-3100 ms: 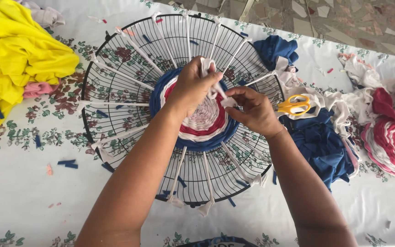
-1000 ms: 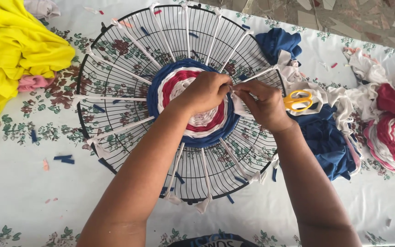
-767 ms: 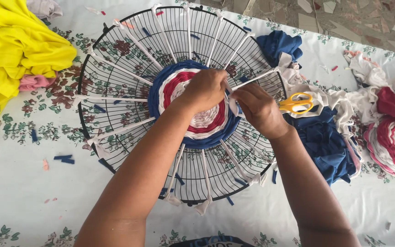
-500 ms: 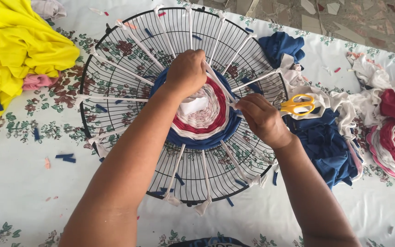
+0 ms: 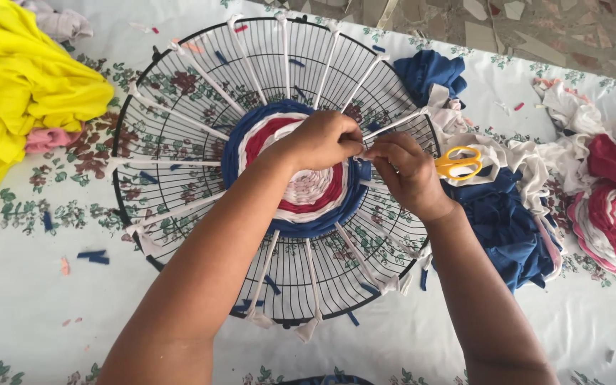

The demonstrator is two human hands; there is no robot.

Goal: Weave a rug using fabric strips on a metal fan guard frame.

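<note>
At the far left we find a heap of yellow cloth (image 5: 19,93) lying on the flowered tablecloth (image 5: 30,299), with a pink scrap (image 5: 48,137) tucked under its right edge. A few short blue snippets (image 5: 93,255) lie loose on the tablecloth below it.

Moving right, we reach the round black wire fan guard (image 5: 180,107), laid flat and strung with white fabric strips (image 5: 201,75) that run like spokes from the centre to the rim, each knotted at the rim. At its centre sits the woven disc (image 5: 308,192): rings of white, red, white again and dark blue on the outside.

Our left hand (image 5: 319,140) rests on the upper right part of the disc, fingers curled and pinched together at its right edge. Our right hand (image 5: 408,175) meets it there, fingertips touching those of the left (the two hands are together, both closed on a thin strip of fabric at the disc's blue edge; the strip itself is mostly hidden by the fingers).

Just right of the guard we see yellow-handled scissors (image 5: 459,162) lying on a pile of white cloth (image 5: 529,157) and dark blue cloth (image 5: 500,228). Another blue bundle (image 5: 429,71) sits above it. At the far right lies a second woven disc (image 5: 614,221) in red and white.
</note>
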